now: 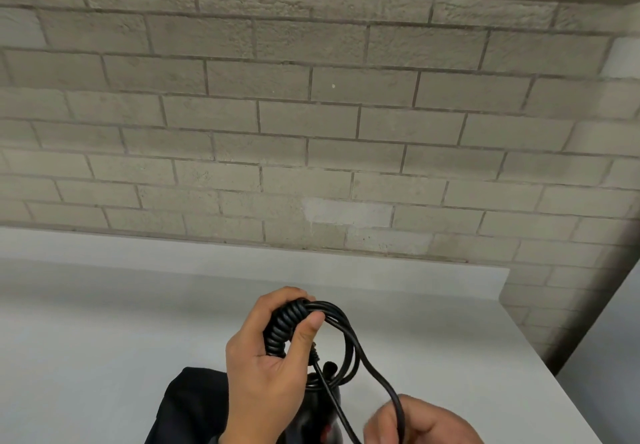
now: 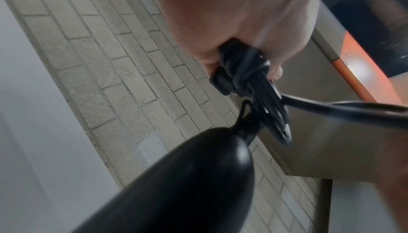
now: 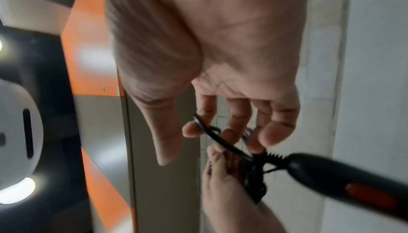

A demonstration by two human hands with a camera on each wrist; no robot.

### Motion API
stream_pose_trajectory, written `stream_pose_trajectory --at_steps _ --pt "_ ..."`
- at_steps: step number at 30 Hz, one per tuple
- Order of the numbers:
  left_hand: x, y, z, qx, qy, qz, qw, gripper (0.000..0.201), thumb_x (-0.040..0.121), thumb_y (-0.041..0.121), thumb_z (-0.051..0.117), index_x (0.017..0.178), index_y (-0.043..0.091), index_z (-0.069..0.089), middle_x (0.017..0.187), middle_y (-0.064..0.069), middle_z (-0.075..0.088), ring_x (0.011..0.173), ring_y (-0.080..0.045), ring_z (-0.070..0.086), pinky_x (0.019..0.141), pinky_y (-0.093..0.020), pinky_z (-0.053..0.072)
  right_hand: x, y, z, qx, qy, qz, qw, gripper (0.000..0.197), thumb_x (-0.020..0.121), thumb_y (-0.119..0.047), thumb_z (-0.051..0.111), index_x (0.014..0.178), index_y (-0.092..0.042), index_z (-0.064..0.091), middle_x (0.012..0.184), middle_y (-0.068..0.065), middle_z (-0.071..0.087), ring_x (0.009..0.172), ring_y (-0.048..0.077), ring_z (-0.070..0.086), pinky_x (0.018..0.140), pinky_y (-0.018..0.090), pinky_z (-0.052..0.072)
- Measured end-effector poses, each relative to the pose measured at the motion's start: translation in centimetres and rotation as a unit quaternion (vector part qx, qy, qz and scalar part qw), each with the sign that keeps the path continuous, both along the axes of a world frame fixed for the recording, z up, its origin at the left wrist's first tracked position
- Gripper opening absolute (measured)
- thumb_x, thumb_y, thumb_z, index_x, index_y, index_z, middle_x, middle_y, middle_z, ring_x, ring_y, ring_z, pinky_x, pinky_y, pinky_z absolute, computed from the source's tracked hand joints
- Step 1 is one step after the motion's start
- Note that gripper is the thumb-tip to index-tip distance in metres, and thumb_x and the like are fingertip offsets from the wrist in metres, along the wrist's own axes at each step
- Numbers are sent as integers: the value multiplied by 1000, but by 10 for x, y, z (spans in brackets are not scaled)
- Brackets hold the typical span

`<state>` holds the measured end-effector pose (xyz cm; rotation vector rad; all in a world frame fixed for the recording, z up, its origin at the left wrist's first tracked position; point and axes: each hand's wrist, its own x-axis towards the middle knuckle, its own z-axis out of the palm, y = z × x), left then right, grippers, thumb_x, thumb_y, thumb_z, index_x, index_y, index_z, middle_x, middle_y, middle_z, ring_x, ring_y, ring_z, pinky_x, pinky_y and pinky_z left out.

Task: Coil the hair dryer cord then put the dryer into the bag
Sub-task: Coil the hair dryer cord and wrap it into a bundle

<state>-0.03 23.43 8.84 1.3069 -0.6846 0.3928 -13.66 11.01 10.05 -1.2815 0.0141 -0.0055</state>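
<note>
My left hand (image 1: 273, 350) is raised over the white table (image 1: 104, 322) and grips the black cord (image 1: 287, 326) of the hair dryer, with its spiral part and several loops (image 1: 346, 350) bunched in the fist. The black dryer (image 1: 320, 409) hangs just under that hand; its handle (image 3: 342, 181) has a red switch. A free length of cord runs down to my right hand (image 1: 398, 423), whose curled fingers (image 3: 198, 126) hook it while the thumb stays apart. In the left wrist view the cord bundle (image 2: 240, 62) sits in the fist above the dryer (image 2: 187, 175). A black bag (image 1: 187, 405) lies beneath my left wrist.
A grey brick wall (image 1: 311, 114) rises right behind the table. The table's right edge (image 1: 554, 371) runs diagonally near my right hand. An orange and grey cabinet (image 3: 92, 62) stands off to the side in the right wrist view.
</note>
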Motion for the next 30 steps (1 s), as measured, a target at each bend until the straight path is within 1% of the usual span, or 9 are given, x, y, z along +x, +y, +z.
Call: stream_pose_trajectory --at_steps 5,8,12,15,19,24,26,28,30 --pt "1 2 1 17 -1 -5 1000 22 75 18 73 91 32 67 87 13 73 84 -4 70 73 -5 48 -6 7 -13 57 -7 -117 991 55 17 -34 99 48 -6 63 75 37 63 72 45 66 71 39 57" --pt "2 5 2 14 -1 -25 1000 20 75 25 77 92 30 68 89 10 73 86 -7 70 74 -8 50 -11 3 -2 49 -59 -182 980 58 23 -37 99 66 -8 73 60 38 58 70 55 65 63 39 60" --pt "2 8 4 23 -8 -56 998 19 74 26 77 91 29 69 89 8 74 85 -11 72 76 -12 52 -22 -10 13 -109 -133 -340 925 68 44 -73 80 87 -21 78 48 17 56 48 28 55 47 43 42" --pt "-2 6 4 25 -16 -88 996 18 75 30 73 93 30 69 89 6 75 84 -13 73 76 -14 54 -23 -11 27 -124 -155 -389 899 73 50 -78 73 87 -15 77 40 10 47 46 27 54 53 31 50" --pt "-2 5 4 38 -22 -99 994 19 75 30 74 94 30 69 89 6 74 84 -14 72 76 -16 54 -23 -8 40 -159 -138 -344 915 77 50 -77 72 82 -7 74 41 8 45 38 25 47 43 28 46" --pt "-3 6 3 67 -14 -87 994 22 74 35 74 94 34 68 88 6 73 83 -16 72 74 -17 54 -25 -3 45 -363 -133 -251 888 46 56 -69 69 87 -35 72 54 -6 58 45 9 44 50 10 39" --pt "-4 5 4 68 -15 -86 994 22 74 35 74 95 34 68 86 7 73 82 -15 72 73 -15 53 -25 -4 44 -437 -121 -185 872 51 55 -83 62 92 -48 66 54 -15 53 46 1 41 51 7 37" --pt "-5 4 5 75 -16 -79 994 22 75 35 74 95 35 67 86 8 72 82 -15 71 74 -15 53 -22 -3 38 -566 -104 -140 806 46 60 -88 49 99 -64 49 64 -23 52 55 -3 46 56 3 36" --pt "-5 4 5 86 -13 -68 994 22 76 32 77 95 36 67 86 10 71 83 -14 70 74 -14 52 -17 -3 32 -681 -95 -140 713 31 79 -79 31 99 -60 44 64 -20 41 55 -8 41 53 -2 36"
